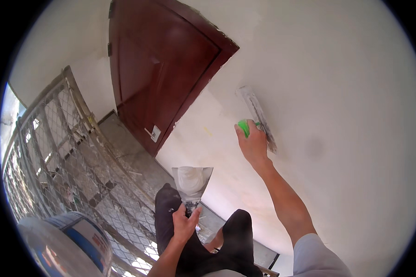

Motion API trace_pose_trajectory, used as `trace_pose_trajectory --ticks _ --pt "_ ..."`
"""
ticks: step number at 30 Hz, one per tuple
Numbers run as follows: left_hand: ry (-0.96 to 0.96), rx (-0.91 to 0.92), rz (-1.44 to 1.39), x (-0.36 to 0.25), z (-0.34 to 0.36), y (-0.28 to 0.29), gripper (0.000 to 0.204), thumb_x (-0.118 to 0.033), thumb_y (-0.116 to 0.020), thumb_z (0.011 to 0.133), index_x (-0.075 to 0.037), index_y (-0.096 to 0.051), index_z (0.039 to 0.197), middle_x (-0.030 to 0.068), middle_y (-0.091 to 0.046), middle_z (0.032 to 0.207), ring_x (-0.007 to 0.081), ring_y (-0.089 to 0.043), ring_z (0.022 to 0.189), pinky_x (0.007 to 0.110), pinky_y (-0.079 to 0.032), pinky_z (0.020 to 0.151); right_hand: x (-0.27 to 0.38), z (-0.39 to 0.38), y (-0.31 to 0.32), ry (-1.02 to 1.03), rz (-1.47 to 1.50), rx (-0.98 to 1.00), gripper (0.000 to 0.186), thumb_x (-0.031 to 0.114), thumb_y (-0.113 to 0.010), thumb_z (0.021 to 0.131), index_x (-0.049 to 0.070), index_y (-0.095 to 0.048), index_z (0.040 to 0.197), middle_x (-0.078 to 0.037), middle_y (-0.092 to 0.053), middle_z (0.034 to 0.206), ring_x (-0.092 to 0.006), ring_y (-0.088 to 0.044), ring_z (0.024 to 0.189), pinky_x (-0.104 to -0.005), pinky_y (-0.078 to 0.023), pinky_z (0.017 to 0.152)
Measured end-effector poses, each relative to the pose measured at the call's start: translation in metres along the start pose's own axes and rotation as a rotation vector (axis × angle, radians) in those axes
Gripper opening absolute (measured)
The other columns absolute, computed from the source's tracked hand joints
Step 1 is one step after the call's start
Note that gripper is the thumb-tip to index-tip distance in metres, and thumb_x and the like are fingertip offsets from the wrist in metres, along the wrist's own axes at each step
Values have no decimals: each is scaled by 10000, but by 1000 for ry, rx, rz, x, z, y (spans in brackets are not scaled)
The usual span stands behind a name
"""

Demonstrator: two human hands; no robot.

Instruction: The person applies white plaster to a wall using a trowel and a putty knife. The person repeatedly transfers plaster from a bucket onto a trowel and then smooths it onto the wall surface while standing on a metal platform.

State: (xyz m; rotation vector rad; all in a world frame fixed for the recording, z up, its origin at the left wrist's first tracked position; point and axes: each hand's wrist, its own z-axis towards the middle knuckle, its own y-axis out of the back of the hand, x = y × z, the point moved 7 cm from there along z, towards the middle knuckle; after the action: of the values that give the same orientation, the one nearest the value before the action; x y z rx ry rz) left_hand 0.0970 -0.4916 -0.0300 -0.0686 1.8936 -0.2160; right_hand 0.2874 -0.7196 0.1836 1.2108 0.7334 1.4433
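Observation:
My right hand [253,144] is wrapped round the green handle of a plastering trowel [259,113]. The trowel's long metal blade lies against the pale wall [337,92], its face smeared with white and dark residue. Lower down, in front of my knees, my left hand [186,224] grips a wide putty knife [207,174] by its dark handle. A mound of white putty [190,180] rests on that knife's flared blade. My fingertips on the left are partly hidden around the handle.
A dark red door [166,64] with a lever handle [153,134] stands at the upper left, its frame edge ragged. Left of me runs a metal railing [74,101] with mesh. A white and blue bucket [74,240] sits at the lower left. The floor [129,152] is splattered.

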Motion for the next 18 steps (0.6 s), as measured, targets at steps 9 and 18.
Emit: trace_pose_trajectory --ticks 9,18 --pt "14 4 -2 -9 -2 1 279 -157 -788 876 37 -590 843 54 -607 606 45 -512 588 279 -449 518 -2 2 -2 -16 13 8 282 270 -649 958 12 -590 1056 -209 -678 773 -426 -652 721 -478 -508 660" --pt "-11 -11 -40 -5 0 0 280 -155 -792 871 38 -592 838 61 -603 603 47 -512 598 284 -446 523 1 1 0 11 -8 -18 269 244 -662 950 12 -583 1060 -220 -683 772 -440 -657 715 -482 -516 648"
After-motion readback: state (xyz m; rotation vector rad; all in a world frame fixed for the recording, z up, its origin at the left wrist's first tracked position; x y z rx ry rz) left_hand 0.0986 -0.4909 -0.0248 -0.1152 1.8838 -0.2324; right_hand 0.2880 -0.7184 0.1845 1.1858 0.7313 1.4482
